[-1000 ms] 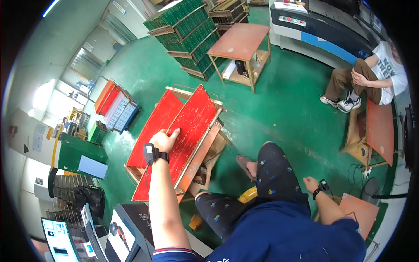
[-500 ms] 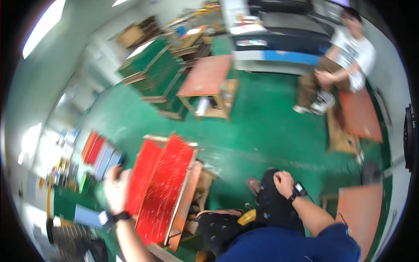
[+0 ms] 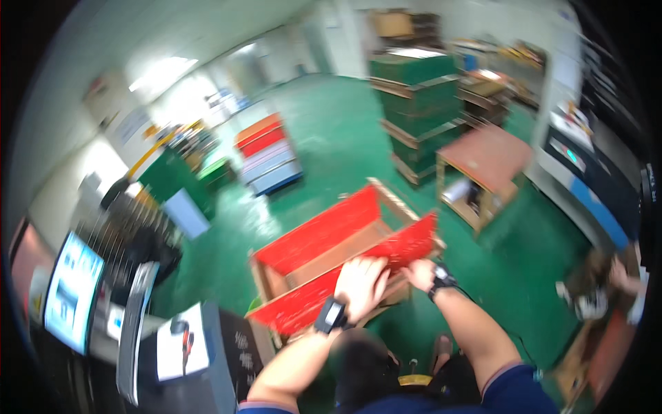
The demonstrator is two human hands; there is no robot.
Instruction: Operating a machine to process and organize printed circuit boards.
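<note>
A wooden frame with two long red panels stands low in front of me. The far red panel (image 3: 321, 231) leans along its back, and between the panels a bare wood inside shows. The near red panel (image 3: 296, 307) tilts toward me under my hands. My left hand (image 3: 360, 286) lies on this near panel with its fingers stretched out. Close to its right, my right hand (image 3: 419, 274) is curled at the panel's edge; motion blurs its fingers. Both wrists carry dark straps with small devices. My hands hide part of the near panel.
Left of me are a lit monitor (image 3: 74, 293) and a dark cabinet (image 3: 231, 345) bearing a paper and a red-black tool. Beyond stand stacked coloured boards (image 3: 269, 155), a tall green stack (image 3: 420, 103) and a red-topped table (image 3: 486, 155). A person sits at the right edge.
My view has swung left. My left hand has come from beside the red panels onto the near one. My right hand has left my thigh for its edge. A gap now shows between the panels.
</note>
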